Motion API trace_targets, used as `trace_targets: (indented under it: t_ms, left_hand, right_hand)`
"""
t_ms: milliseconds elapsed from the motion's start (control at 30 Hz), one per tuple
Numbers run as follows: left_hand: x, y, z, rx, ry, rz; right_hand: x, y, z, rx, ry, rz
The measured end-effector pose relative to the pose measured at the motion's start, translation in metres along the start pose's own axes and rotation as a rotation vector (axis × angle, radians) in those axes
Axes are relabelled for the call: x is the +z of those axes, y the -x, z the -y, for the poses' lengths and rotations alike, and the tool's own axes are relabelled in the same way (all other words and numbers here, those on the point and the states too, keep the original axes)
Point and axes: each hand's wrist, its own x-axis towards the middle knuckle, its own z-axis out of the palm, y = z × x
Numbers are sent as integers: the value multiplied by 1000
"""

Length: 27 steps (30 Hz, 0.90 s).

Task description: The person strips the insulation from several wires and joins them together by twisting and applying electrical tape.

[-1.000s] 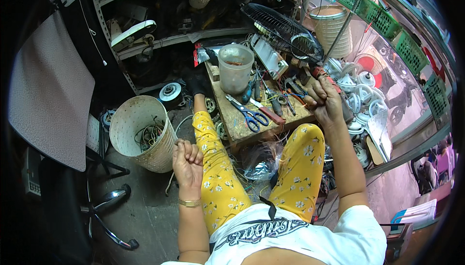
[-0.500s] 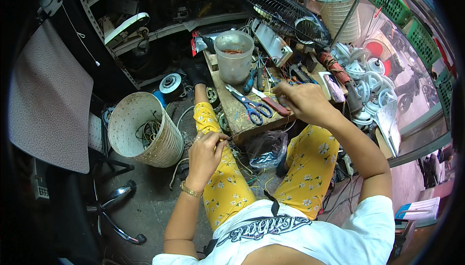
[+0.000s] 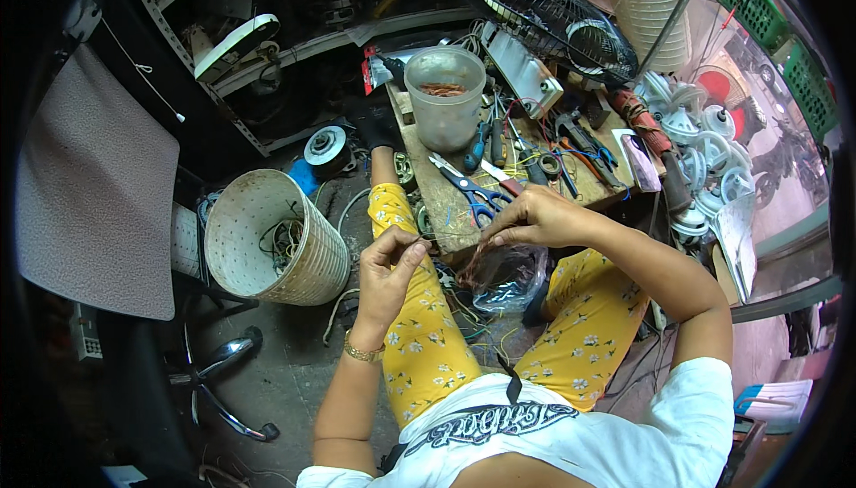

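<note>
My left hand [image 3: 390, 276] pinches a thin wire above my left knee. My right hand [image 3: 530, 219] is closed on thin copper strands [image 3: 473, 269], which hang from its fingertips over a crumpled plastic bag [image 3: 513, 285] beneath the bench edge. On the wooden bench [image 3: 446, 220] just beyond lie blue-handled scissors [image 3: 475, 192], a red-handled knife [image 3: 508, 182], screwdrivers [image 3: 477, 151] and pliers [image 3: 592, 151]. A translucent tub [image 3: 443, 122] holds copper-coloured pieces. A phone [image 3: 640, 160] lies at the bench's right side.
A perforated bin [image 3: 250, 247] with cables stands at left beside a grey chair back [image 3: 98, 194] and wheeled base. Dark shelving [image 3: 285, 60] runs behind. A black fan cage [image 3: 526, 6], white plastic fan parts [image 3: 700, 149] and green baskets [image 3: 802, 86] are at right.
My right hand has come down and leftward from the bench's right side to its front edge, now with copper strands. My left hand has risen slightly rightward and now pinches wire.
</note>
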Motion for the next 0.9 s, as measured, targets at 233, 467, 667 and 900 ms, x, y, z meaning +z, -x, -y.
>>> trace_targets:
  t_ms: [233,467,667,900]
  left_hand:
    - [-5,-13,-1,66,-81,1]
    - [4,-37,-11,149,-305,83]
    - [11,-46,-17,168,-228,-16]
    - [-1,-41,-10,108,-160,-89]
  right_hand:
    - [-10,-7,-7,-14,-196,86]
    - [14,-24,-8,-193,-258,-55]
    - [31,-40,-17,-88,-692,208]
    - [9,-30,4,93,-865,245]
